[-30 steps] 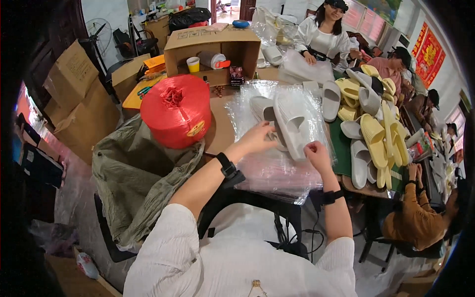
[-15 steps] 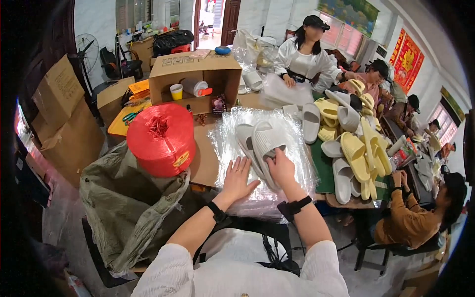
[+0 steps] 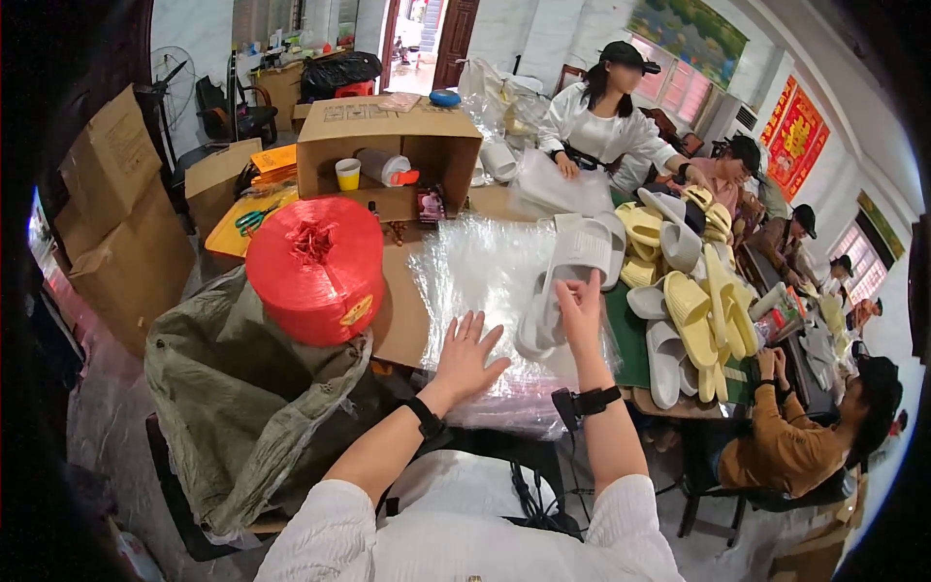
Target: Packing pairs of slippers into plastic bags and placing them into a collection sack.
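Observation:
My left hand point(image 3: 467, 361) lies flat with its fingers spread on a stack of clear plastic bags point(image 3: 475, 262). At the right side of that stack, my right hand point(image 3: 582, 315) has its fingers closed at the side of a pale grey slide slipper point(image 3: 574, 260). A second pale grey slipper point(image 3: 533, 328) lies partly beneath the first. Their toe ends point away from me. The fingertips of my right hand are partly hidden against the sole.
Yellow slippers point(image 3: 690, 310) and grey ones are heaped on the green mat point(image 3: 630, 354) at right. A red twine roll point(image 3: 315, 272) stands at left above a green sack point(image 3: 242, 417). An open cardboard box point(image 3: 388, 126) is behind. A co-worker point(image 3: 601, 121) handles plastic sheets across the table.
The pair of slippers has shifted to the right across the bags, along with my right hand. My left hand stays flat in nearly the same place.

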`<state>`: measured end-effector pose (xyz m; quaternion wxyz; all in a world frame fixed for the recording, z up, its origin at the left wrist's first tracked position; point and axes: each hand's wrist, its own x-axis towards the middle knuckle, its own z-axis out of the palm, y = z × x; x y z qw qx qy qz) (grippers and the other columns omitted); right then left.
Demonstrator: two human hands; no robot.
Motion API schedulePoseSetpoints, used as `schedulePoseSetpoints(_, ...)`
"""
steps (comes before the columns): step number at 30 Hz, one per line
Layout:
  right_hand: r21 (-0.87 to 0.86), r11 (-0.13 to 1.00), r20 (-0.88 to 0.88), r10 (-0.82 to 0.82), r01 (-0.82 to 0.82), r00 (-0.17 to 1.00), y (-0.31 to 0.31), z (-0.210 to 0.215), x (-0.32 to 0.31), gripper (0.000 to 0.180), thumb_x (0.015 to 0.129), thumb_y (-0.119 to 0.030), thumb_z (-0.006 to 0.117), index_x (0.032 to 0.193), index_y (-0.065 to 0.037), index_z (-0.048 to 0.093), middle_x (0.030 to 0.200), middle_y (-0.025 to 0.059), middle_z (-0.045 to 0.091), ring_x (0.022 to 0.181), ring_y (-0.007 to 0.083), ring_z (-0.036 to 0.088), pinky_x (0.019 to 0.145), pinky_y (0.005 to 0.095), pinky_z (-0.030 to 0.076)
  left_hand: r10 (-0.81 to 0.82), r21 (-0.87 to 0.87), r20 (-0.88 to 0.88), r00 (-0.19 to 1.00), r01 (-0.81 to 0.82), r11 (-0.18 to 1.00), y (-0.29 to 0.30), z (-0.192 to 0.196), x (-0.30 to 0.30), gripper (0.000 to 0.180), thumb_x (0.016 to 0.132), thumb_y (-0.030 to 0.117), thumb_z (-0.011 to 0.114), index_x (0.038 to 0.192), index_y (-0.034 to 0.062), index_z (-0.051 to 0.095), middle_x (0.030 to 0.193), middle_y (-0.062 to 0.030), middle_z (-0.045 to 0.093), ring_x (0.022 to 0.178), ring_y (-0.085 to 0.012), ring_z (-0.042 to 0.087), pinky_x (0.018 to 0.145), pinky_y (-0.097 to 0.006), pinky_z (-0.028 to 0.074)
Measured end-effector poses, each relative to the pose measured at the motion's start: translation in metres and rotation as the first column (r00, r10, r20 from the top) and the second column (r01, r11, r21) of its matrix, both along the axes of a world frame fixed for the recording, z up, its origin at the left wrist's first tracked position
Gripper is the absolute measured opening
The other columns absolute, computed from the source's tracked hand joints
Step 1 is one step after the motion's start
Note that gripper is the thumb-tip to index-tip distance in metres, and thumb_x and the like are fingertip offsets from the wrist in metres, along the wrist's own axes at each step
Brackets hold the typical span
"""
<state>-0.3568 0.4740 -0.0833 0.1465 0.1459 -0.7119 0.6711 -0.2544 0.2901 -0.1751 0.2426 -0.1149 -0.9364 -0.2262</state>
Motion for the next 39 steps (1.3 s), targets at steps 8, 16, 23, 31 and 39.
schedulePoseSetpoints(8,-0.134,0.92,0.092,0.382,-0.369,0.92,-0.057,-0.001,0.021,0.087,0.091,-0.014,0.066,0.155,-0.004,0.007,0.097,0.0031,0.058,0.071,0.0064,0.051,0.056,0.0181,0.039,0.028,-0.043,-0.019,0.999,-0.028,0.999,0.003,-0.001,-0.002,0.062,0.089,0.052,0.055,0.135,0.0106,0.055,0.147,-0.0252,0.04,0.139,-0.0417,0.032,0.116,-0.055,0.017)
schedulePoseSetpoints(16,0.03,0.974,0.078,0.221,-0.224,0.972,-0.061,-0.04,0.017,0.072,0.086,-0.01,0.067,0.146,0.002,0.029,0.095,0.0064,0.06,0.068,0.0081,0.053,0.062,0.0228,0.046,0.019,-0.035,0.012,1.0,-0.018,0.999,0.007,0.004,-0.003,0.055,0.084,0.049,0.061,0.115,0.0041,0.065,0.139,-0.024,0.047,0.136,-0.0417,0.035,0.115,-0.056,0.018)
schedulePoseSetpoints(23,0.153,0.988,-0.078,-0.006,0.018,0.997,-0.019,-0.047,0.022,0.031,0.083,-0.005,0.066,0.112,0.0,0.061,0.088,0.0069,0.062,0.069,0.012,0.054,0.063,0.0266,0.046,0.018,-0.006,-0.09,0.996,-0.019,1.0,0.003,-0.004,-0.002,0.053,0.083,0.048,0.063,0.112,0.0036,0.066,0.132,-0.0259,0.052,0.131,-0.0436,0.039,0.114,-0.056,0.02)
schedulePoseSetpoints(31,0.225,0.966,-0.173,-0.089,0.127,0.981,-0.008,-0.076,0.026,0.017,0.087,-0.008,0.061,0.102,-0.001,0.064,0.082,0.006,0.059,0.072,0.0134,0.054,0.067,0.0276,0.045,0.008,-0.033,-0.066,0.998,-0.01,0.999,0.004,-0.001,-0.002,0.056,0.083,0.049,0.062,0.114,0.0021,0.065,0.132,-0.0268,0.051,0.13,-0.0444,0.04,0.112,-0.059,0.023)
schedulePoseSetpoints(39,0.228,0.963,-0.198,-0.1,0.145,0.975,-0.006,-0.075,0.026,0.014,0.086,-0.007,0.061,0.099,-0.002,0.064,0.084,0.0102,0.058,0.071,0.0197,0.057,0.067,0.031,0.047,0.001,-0.036,-0.094,0.996,-0.005,0.999,0.004,-0.003,-0.004,0.058,0.084,0.05,0.062,0.115,0.0006,0.064,0.135,-0.0278,0.048,0.131,-0.0455,0.039,0.112,-0.059,0.021)
